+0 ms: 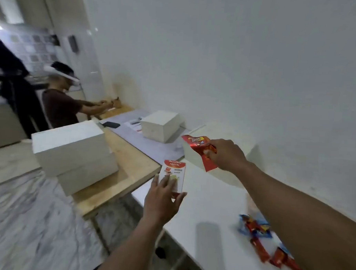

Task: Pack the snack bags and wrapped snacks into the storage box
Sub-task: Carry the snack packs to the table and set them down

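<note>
white plaster wall (257, 67) backs a white worktop (206, 209), and everything looks a little smeared with motion. the person's right hand (226, 155) is stretched far across it, thumb and forefinger pressed together on the end of a red snack bag (196, 149). the bag sticks out leftward from those fingers and lies over the near wall of the storage box (192, 162), a plain white box standing by the wall just under and beyond the fingers. i cannot tell how much of the bag is inside the box.

the left hand (162, 201) is lower and nearer, holding a white and red packet (174, 172) upright in the air. its thumb presses one edge of the packet's lower end, the other fingers are spread up the opposite side, and the printed top rises above the fingertips. that packet is apart from the red bag and short of the box.

well behind the right fingers, close under the forearm, a loose heap of wrapped snacks (257, 230) in red and blue wrappers lies on the worktop, some trailing toward its near edge.

left of the left fingers stands a wooden worktop (130, 169) carrying two stacked white boxes (70, 148). farther along are another white box (161, 124) and a dark phone (111, 124) on a grey mat (152, 146). beyond them another person (60, 107) in a dark shirt and white headset has both hands out over the far end. grey marbled floor (26, 220) shows below.
</note>
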A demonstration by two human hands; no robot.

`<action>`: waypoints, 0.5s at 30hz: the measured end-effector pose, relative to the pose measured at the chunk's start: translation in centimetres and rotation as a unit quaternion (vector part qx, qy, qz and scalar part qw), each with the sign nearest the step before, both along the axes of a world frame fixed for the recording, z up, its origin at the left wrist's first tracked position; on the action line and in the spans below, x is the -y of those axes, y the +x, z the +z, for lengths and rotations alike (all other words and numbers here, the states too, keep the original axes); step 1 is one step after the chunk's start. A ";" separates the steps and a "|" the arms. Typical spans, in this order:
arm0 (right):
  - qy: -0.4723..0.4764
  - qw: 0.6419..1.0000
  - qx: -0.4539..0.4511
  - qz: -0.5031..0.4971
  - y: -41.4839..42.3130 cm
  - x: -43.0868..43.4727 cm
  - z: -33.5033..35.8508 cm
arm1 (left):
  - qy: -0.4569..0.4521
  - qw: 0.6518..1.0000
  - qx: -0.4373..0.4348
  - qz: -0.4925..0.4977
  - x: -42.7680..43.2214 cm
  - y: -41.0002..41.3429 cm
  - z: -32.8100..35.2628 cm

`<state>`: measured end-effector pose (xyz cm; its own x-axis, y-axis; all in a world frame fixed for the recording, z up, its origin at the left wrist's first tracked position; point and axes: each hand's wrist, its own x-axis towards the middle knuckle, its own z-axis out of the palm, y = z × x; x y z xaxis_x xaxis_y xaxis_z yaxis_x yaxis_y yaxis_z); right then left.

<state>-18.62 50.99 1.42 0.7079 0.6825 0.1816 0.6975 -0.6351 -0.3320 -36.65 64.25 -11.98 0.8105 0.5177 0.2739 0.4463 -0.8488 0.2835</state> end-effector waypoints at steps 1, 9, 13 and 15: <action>-0.002 0.999 -0.005 0.035 -1.3 -3.0 -0.9 | -0.001 0.999 -0.010 0.039 -2.1 -2.1 -0.5; -0.082 0.954 0.002 0.290 -11.6 -17.1 -13.5 | -0.060 0.956 -0.053 0.284 -8.4 -16.6 -8.2; -0.138 0.919 -0.006 0.368 -15.0 -18.3 -22.5 | -0.100 0.925 -0.093 0.356 -7.1 -21.0 -14.1; -0.168 0.906 -0.020 0.387 -16.1 -18.3 -26.4 | -0.122 0.913 -0.112 0.372 -6.0 -22.4 -16.9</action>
